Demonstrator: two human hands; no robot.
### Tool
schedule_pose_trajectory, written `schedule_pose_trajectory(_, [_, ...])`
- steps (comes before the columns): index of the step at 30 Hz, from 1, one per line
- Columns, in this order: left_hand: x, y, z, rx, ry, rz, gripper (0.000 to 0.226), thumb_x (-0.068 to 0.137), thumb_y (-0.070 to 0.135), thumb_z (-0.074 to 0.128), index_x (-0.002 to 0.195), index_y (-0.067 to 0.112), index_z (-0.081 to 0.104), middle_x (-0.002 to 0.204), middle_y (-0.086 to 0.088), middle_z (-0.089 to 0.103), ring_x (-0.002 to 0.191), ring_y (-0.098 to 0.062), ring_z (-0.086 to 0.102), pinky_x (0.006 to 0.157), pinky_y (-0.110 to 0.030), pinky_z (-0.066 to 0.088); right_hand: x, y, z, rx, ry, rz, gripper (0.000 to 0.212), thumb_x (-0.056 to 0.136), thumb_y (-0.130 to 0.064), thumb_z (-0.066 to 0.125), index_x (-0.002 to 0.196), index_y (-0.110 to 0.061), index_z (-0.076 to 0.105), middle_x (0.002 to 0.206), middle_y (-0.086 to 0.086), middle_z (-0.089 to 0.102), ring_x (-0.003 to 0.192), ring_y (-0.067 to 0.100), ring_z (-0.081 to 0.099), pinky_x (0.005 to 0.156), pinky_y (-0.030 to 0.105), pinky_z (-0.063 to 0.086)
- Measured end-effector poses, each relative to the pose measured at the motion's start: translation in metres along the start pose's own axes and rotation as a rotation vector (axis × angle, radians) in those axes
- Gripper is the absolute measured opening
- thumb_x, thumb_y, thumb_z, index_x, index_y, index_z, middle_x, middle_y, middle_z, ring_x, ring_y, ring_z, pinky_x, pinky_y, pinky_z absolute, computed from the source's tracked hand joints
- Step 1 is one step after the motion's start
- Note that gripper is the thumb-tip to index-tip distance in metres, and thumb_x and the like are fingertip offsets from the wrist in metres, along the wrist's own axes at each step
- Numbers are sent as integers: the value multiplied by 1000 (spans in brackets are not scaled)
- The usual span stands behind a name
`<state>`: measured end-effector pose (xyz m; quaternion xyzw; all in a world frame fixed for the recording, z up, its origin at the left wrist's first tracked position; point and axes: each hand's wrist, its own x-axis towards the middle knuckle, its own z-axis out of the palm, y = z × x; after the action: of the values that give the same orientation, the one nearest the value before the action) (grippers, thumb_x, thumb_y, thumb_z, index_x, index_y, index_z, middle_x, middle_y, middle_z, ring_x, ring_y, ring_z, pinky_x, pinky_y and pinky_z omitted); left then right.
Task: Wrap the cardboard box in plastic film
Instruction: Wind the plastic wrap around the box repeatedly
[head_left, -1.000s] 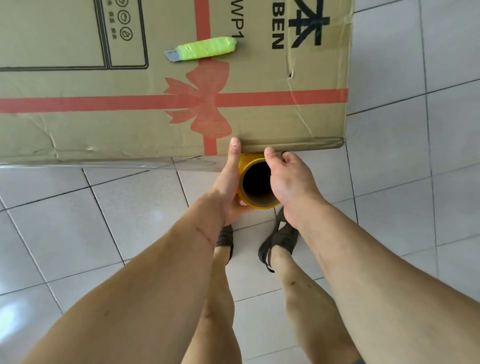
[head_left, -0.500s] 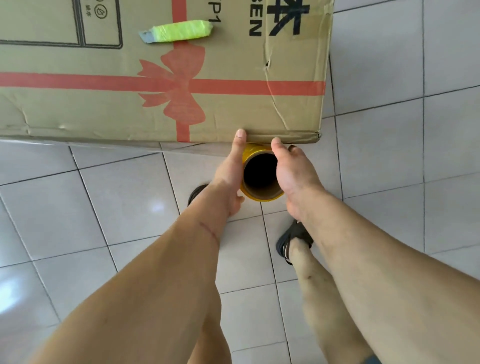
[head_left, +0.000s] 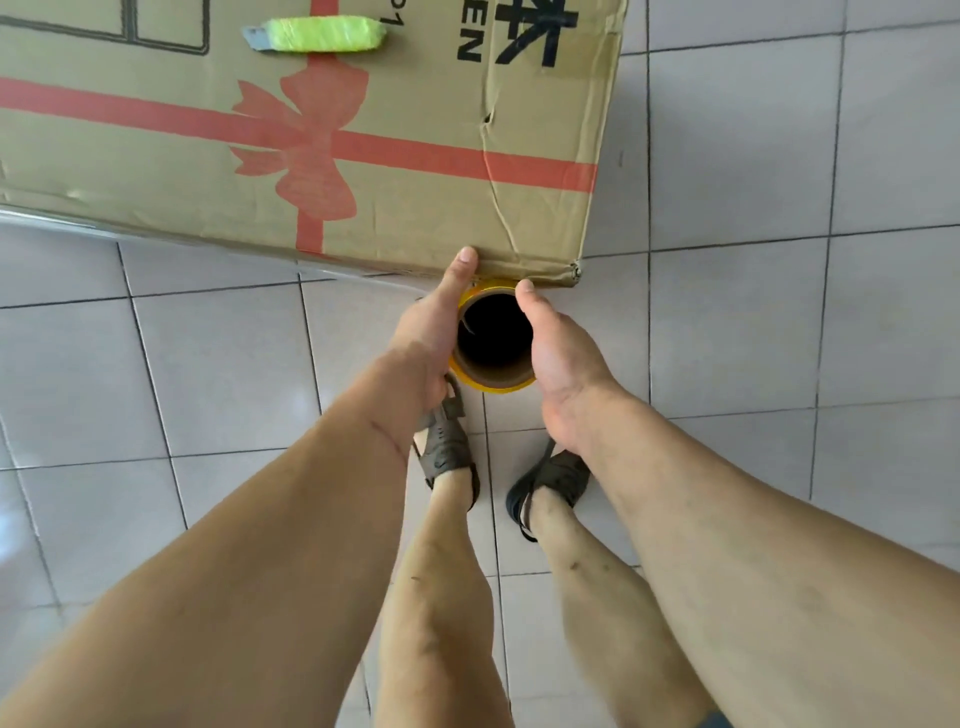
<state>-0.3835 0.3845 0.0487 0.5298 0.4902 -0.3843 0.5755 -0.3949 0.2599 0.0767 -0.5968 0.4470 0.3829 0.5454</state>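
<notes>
- Your cardboard box (head_left: 415, 171): brown, printed red ribbon and bow, creased near its right corner.
- Your film roll (head_left: 493, 340): yellow-rimmed, upright against the box's near side.

**Roll held upright against the box's near edge**

You hold the film roll (head_left: 493, 376) between both hands, its dark hollow core facing up at you. Your left hand (head_left: 431, 332) grips one side, thumb tip touching the cardboard box (head_left: 415, 208) at its near edge; your right hand (head_left: 561, 353) grips the other. A yellow-green utility knife (head_left: 317, 34) lies on the box top, above the printed red bow. Your sandalled feet stand on the tiled floor (head_left: 779, 312) just below the roll.
</notes>
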Motion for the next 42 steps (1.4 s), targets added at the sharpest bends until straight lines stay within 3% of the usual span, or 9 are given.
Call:
schedule_pose_trajectory(3, [0,2,-2,6,-111,39,79,99,77,56,133,7,74,114,-13,84,99,-27,83,91,-42,68,2,2,2,49,-23,-13,71,83,-71,53,136,-23,53,132,-7,60,114,11,54,77,23,40])
schedule_pose_trajectory(8, [-1,-9,2,15,-281,-71,102,94,94,24,119,10,78,113,-14,84,95,-26,84,84,-38,66,5,3,-8,-122,77,-96,56,93,-61,50,127,-17,57,125,-2,62,113,16,56,80,28,37])
schedule_pose_trajectory(13, [3,-12,24,51,-104,5,133,45,110,63,138,15,73,127,-9,81,122,-33,76,112,-48,56,11,0,-28,-97,82,-108,83,79,-72,59,145,-23,44,142,-4,53,130,14,50,97,29,37])
schedule_pose_trajectory(17, [13,-4,29,8,-175,32,91,81,82,75,136,9,75,120,-13,83,111,-32,81,102,-44,64,17,-7,-34,-29,-42,-88,51,81,-61,68,119,-28,67,114,-13,71,108,2,62,83,23,43])
schedule_pose_trajectory(20, [11,-8,32,-51,-321,-32,108,78,97,60,139,9,73,126,-19,81,118,-35,79,106,-48,62,17,-5,-40,-111,-37,-131,33,84,-52,71,104,-26,68,105,-14,73,100,2,65,83,22,47])
schedule_pose_trajectory(27, [22,-25,61,-146,-83,-9,159,19,112,68,144,15,67,132,-12,78,118,-34,78,110,-55,59,17,-11,-60,-111,-49,-114,94,63,-74,73,140,-25,52,132,-9,63,120,6,57,110,35,40])
schedule_pose_trajectory(35, [0,-29,80,-289,-269,-38,123,62,100,55,143,8,70,131,-20,78,125,-35,76,115,-51,56,25,-32,-82,-372,-87,-188,78,77,-49,79,142,-22,47,97,-20,60,93,0,60,86,21,45])
schedule_pose_trajectory(39, [7,-36,108,-285,-23,-15,160,34,115,62,159,15,54,151,-12,68,135,-32,69,119,-54,51,32,-40,-105,-387,-101,-172,101,62,-77,69,145,-25,45,130,-14,59,119,7,56,108,35,42])
schedule_pose_trajectory(42, [4,-39,125,-417,-36,32,140,41,105,72,145,11,66,129,-16,80,119,-34,78,112,-55,58,36,-40,-116,-385,-126,-147,116,46,-93,61,143,-31,48,137,-9,59,125,11,54,110,41,40])
